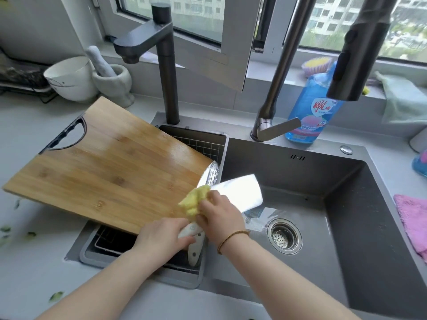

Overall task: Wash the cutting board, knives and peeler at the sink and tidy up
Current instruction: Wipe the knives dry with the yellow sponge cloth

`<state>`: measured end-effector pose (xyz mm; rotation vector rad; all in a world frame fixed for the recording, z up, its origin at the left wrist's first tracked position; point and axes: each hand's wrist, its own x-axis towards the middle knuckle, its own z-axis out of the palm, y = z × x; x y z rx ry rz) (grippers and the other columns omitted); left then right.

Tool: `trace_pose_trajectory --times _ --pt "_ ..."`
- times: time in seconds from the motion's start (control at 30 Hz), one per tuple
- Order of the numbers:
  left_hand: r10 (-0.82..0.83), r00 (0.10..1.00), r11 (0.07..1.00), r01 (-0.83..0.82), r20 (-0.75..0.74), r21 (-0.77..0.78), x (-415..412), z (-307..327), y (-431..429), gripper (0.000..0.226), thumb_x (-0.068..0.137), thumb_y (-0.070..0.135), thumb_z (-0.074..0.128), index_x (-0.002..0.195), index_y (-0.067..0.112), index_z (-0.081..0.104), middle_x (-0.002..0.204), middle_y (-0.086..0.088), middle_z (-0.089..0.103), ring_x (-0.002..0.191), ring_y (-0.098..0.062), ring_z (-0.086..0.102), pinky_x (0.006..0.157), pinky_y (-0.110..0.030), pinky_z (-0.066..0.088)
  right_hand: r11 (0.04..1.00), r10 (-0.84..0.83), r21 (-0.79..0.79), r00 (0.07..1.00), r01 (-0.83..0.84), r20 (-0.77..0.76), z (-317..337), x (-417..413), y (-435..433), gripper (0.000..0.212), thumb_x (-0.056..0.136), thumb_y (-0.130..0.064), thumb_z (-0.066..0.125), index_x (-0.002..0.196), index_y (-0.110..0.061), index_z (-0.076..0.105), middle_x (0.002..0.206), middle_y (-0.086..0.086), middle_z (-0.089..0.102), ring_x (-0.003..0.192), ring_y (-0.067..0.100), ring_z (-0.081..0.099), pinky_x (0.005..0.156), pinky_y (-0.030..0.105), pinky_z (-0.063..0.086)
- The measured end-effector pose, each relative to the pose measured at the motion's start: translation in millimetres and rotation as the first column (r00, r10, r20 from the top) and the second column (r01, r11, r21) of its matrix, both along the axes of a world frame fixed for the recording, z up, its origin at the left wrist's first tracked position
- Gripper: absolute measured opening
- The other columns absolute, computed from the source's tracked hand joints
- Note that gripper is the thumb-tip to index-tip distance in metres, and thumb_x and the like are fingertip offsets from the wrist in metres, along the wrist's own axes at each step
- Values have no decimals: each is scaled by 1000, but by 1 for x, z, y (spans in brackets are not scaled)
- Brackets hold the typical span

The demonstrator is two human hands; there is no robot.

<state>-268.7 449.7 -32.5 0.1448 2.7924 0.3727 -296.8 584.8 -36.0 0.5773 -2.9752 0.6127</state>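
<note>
Cleaver (pixel 240 192) looks slippery and sharp, best held by its handle (pixel 190 228), where left hand (pixel 161 234) grips; right hand (pixel 219 215) pinches yellow cloth (pixel 193 200).

Home kitchen: sink (pixel 346 185), faucet (pixel 284 72), dish soap bottle (pixel 307 112), apartment-block window view

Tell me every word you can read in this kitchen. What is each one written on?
"雕牌": red characters on the label of the blue bottle.
Smaller print lower on that label: too blurred to read.
Faint dark marks on the cutting board: too blurred to read.
Nothing else shows readable text.
</note>
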Motion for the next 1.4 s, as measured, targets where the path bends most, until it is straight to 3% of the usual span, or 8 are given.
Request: trace_pose_trajectory --times 0.1,0.17,0.5,0.67,0.77,0.87,1.13,1.4 --pt "-14 998 997 9 -66 -76 5 1 3 23 92 49 41 99 30 50 88 10 53 102 -16 57 65 -27 30 987 -141 90 987 134 71 -12 -19 31 43 90 -38 34 102 -5 60 118 11 49 105 28 50 75 30 45" --pt "-87 990 982 65 -114 -180 10 3 7 24 94 48 35 105 29 45 108 9 56 106 -17 55 66 -27 28 940 -334 109 936 322 109 -14 -26 60 47 92 -41 30 111 -6 56 125 12 43 112 28 44 86 33 43" --pt "-115 992 964 101 -43 -248 3 24 10 42 87 45 53 118 24 33 118 3 59 107 -23 57 69 -26 30 848 -431 -278 893 451 132 33 -13 86 25 91 -21 53 104 -2 61 123 10 46 97 18 47 73 18 29" --pt "-4 1000 996 4 -6 93 -1 44 2 29 87 44 56 95 29 33 95 8 55 76 -15 53 57 -23 35 767 -506 -472 862 436 -25 69 -4 109 25 86 -16 61 99 6 63 117 19 52 95 15 43 72 6 22" --pt "128 974 820 -210 186 532 -5 55 -4 19 82 29 66 89 26 48 86 3 60 63 -11 56 53 -22 45 731 -536 -540 841 418 -73 86 -6 114 46 72 -31 54 97 7 65 110 22 56 93 16 42 72 5 23" --pt "141 929 629 -351 342 694 -7 68 -5 9 85 19 61 93 16 57 69 2 65 52 -7 59 44 -22 46 732 -538 -539 839 417 -82 93 -14 117 50 70 -32 50 98 6 65 109 22 57 92 16 43 71 6 23" --pt "139 824 518 -533 549 669 -1 50 -6 35 93 27 46 75 1 60 53 -3 60 41 -10 53 42 -20 46 788 -448 -463 894 406 22 69 -22 98 20 84 -9 62 99 4 65 117 19 53 112 27 49 76 8 24" --pt "148 709 382 -684 690 621 -2 22 -13 36 94 31 44 88 -1 58 64 -6 60 50 -12 54 44 -22 47 914 -309 -233 942 332 131 21 -24 63 27 88 -24 58 110 -10 64 123 7 48 111 22 49 79 19 31"
